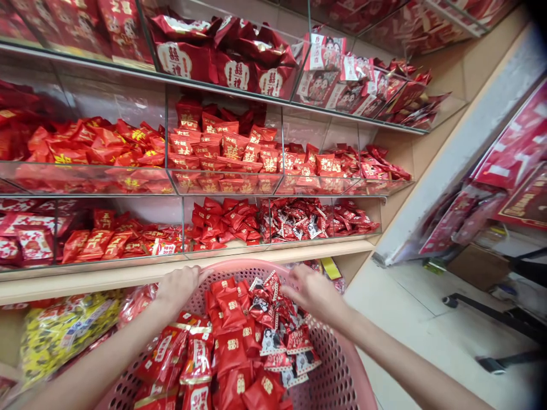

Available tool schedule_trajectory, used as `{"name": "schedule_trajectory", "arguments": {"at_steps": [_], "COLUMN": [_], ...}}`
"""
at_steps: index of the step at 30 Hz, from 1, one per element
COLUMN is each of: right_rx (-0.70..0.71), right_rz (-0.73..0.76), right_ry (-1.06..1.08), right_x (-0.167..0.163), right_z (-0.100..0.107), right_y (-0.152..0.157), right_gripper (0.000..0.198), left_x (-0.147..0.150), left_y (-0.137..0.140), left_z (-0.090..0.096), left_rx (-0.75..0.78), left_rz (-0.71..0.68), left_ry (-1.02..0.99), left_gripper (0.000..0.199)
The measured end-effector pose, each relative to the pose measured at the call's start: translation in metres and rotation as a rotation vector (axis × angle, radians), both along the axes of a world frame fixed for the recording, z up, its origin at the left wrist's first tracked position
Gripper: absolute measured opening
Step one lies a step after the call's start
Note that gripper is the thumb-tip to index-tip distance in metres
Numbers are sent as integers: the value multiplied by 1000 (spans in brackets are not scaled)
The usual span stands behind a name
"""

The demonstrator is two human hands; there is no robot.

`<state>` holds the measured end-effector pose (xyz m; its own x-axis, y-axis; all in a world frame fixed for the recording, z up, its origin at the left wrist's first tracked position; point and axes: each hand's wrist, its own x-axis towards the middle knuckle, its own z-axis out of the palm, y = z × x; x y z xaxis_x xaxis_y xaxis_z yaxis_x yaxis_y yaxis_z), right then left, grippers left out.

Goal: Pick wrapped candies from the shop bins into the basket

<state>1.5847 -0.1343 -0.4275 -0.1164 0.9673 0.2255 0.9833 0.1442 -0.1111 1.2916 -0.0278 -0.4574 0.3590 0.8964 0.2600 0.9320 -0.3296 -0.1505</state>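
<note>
A pink perforated plastic basket (342,364) stands in front of me, tilted toward me. My left hand (179,289) is closed around its far left rim. On the far right side, my right hand (315,291) is over the rim, its thumb and forefinger apart beside the candies, with nothing visible between them. Red candy packets with gold characters (233,313) fill the basket's middle. Along the left lie larger shiny red packets (199,356). Red, black and white candy packets (273,341) are heaped on the right, just below my right fingers.
Ahead, shelves with clear dividers hold red packets (231,151), dark red gift bags (188,60) and small boxes (322,62). A wooden ledge (102,280) runs behind the basket. A yellow bag (64,333) lies lower left. Black chair legs (482,316) stand on the tiled floor (410,336).
</note>
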Motion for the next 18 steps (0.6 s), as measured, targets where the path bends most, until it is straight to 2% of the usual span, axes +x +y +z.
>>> {"name": "schedule_trajectory", "arguments": {"at_steps": [4, 6, 11, 18], "right_rx": [180, 179, 64, 58], "right_rz": [-202, -333, -454, -491], "right_ry": [-30, -93, -146, -125], "right_x": [36, 50, 60, 62], "right_z": [35, 45, 40, 30], "right_y": [47, 72, 107, 114], "right_gripper": [19, 23, 30, 31], "left_x": [0, 1, 2, 2], "left_y": [0, -1, -1, -1], "left_z": [0, 1, 3, 3], "left_rx": [-12, -15, -53, -83], "left_rz": [-5, -4, 18, 30], "left_ry": [7, 12, 43, 52], "left_gripper": [72, 72, 68, 61]}}
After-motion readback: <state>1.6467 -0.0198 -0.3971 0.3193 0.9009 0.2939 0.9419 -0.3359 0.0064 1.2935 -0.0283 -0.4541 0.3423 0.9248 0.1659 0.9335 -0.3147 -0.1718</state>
